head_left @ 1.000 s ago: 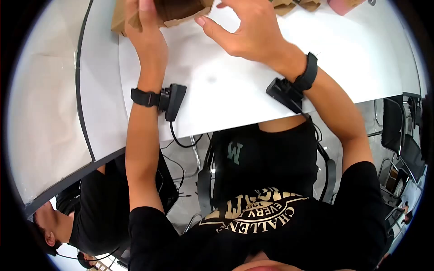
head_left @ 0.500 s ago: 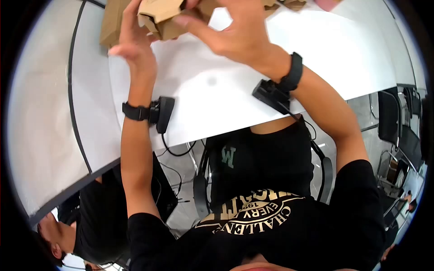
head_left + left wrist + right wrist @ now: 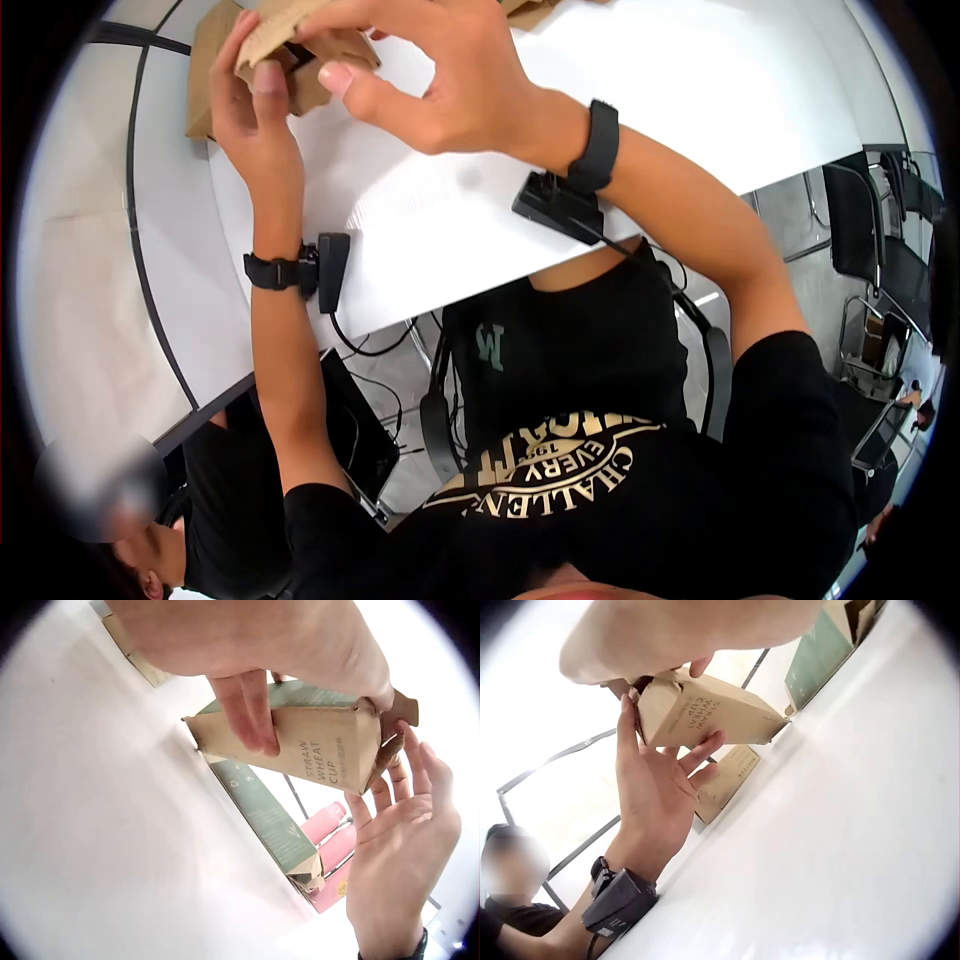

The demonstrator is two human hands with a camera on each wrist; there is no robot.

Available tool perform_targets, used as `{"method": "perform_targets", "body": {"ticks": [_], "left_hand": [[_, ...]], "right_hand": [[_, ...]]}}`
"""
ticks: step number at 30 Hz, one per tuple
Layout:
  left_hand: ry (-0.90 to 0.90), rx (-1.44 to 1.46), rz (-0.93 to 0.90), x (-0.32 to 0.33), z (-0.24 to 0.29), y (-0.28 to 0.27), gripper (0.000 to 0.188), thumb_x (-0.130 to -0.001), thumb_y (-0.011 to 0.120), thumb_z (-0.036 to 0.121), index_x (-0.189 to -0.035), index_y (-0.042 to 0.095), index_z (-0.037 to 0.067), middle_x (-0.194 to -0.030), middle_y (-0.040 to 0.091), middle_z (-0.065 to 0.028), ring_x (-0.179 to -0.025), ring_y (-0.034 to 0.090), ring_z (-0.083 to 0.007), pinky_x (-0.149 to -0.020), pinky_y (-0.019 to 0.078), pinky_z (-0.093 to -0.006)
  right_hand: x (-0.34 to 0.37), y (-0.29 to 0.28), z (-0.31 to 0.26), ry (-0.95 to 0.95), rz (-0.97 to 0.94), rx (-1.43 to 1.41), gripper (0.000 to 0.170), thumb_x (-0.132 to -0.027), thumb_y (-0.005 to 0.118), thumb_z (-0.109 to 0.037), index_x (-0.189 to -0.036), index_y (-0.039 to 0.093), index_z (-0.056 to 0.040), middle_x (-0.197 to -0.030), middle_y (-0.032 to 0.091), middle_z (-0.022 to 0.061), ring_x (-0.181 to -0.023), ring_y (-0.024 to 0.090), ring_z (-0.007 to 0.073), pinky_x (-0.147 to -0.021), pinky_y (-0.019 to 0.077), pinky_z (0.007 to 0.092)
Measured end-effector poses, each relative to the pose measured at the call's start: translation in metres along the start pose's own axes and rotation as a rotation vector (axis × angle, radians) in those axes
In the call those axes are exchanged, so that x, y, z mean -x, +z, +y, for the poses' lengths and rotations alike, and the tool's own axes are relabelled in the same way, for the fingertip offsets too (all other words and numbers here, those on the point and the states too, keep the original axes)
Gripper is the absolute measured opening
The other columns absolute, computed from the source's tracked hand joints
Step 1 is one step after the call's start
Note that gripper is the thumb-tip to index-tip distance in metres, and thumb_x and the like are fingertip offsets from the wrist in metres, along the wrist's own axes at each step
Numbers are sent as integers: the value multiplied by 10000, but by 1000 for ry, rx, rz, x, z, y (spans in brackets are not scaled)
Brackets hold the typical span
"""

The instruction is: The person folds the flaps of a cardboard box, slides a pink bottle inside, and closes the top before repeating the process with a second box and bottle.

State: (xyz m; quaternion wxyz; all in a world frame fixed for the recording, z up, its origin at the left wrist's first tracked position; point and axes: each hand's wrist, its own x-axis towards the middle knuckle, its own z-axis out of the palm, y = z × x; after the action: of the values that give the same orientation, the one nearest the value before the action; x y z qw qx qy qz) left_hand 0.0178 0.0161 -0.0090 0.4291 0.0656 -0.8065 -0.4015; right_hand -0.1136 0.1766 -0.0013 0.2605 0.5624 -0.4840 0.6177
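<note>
A cardboard box (image 3: 296,746) printed "STRAW WHEAT CUP", with a green side, is held tilted above the white table. My left hand (image 3: 258,135) grips it, with the thumb on one side and fingers spread on the other. Its end flap (image 3: 270,38) stands up, showing a dark opening. At that end is my right hand (image 3: 455,85), fingertips touching the torn-looking flap and thumb spread apart from the fingers. In the right wrist view the left hand (image 3: 656,799) supports the box from below, while the right hand (image 3: 682,637) covers part of its upper end.
Another brown box (image 3: 203,85) lies on the table at the left. A green box (image 3: 259,814) with an open end stands beyond, near pink cylindrical items (image 3: 326,823). A person (image 3: 517,874) sits beside the table. Black cameras are strapped to both wrists.
Both hands and the box have shifted left in the head view. The left hand has turned the box, so its opening now faces the right hand, and its thumb has closed in onto it.
</note>
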Motion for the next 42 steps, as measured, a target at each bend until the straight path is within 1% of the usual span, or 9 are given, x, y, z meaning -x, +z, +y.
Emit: {"method": "perform_targets", "body": {"ticks": [7,11,16,17,20,21,25,35,42], "left_hand": [[55,113,22,0,-3,1,487,-1091,525,301,-1483,500,13,-1574,482,-151,-1432,491,-273,-1184,422,-418],[-78,173,50,-4,28,15,545,-1087,526,342,-1500,469,-9,-1581,475,-150,-1442,484,-280,-1206,413,-434],[87,123,-89,-2,-1,2,679,-978,673,362,-1545,436,75,-1642,392,-142,-1468,450,-312,-1242,362,-467],[116,176,-117,-2,-12,-2,738,-914,757,292,-1548,433,102,-1639,390,-134,-1420,501,-307,-1130,502,-427],[-49,229,-183,1,4,1,796,-868,828,228,-1539,429,71,-1625,396,-131,-1344,566,-288,-913,624,-366],[-46,255,-165,0,3,5,826,-840,871,199,-1539,438,113,-1648,343,-128,-1229,624,-247,-699,629,-314],[-170,465,-151,2,2,9,897,-778,903,68,-1528,411,77,-1592,434,-164,-1312,598,-266,-942,612,-342],[-255,214,-232,-3,26,-3,985,-726,971,229,-1541,426,139,-1668,285,-177,-1064,635,-193,-686,562,-254],[36,102,-173,-4,9,-1,979,-736,958,311,-1541,430,136,-1640,313,-219,-1263,558,-271,-837,557,-329]], "right_hand": [[6,7,9,113,-88,8,280,-841,812,-218,-1118,790,-182,-804,676,-17,-736,672,162,-639,537,281],[2,2,10,20,-91,15,288,-853,845,-270,-1117,797,-165,-814,682,0,-724,672,170,-639,532,264],[-11,-5,-4,68,-110,-120,344,-796,908,-209,-1076,774,-60,-862,644,93,-736,646,209,-637,527,310],[-8,-2,-3,101,-90,-80,342,-792,920,-212,-1068,785,-62,-790,678,83,-685,655,193,-621,522,301],[-5,-2,4,102,-84,-27,318,-797,912,-158,-1070,782,-58,-816,679,87,-691,654,187,-609,515,295],[-3,3,6,124,-35,-32,315,-787,911,-112,-1069,781,-57,-817,667,82,-704,645,186,-614,509,300],[-10,0,5,125,-128,63,349,-766,919,-108,-1081,779,-57,-860,664,78,-764,635,189,-679,534,287],[4,7,22,239,-102,-80,288,-837,871,-57,-1111,785,-56,-908,674,33,-774,669,124,-720,553,244],[-1,7,11,312,-115,-45,194,-946,777,-70,-1137,767,-37,-965,662,14,-829,626,90,-766,536,230]]}}
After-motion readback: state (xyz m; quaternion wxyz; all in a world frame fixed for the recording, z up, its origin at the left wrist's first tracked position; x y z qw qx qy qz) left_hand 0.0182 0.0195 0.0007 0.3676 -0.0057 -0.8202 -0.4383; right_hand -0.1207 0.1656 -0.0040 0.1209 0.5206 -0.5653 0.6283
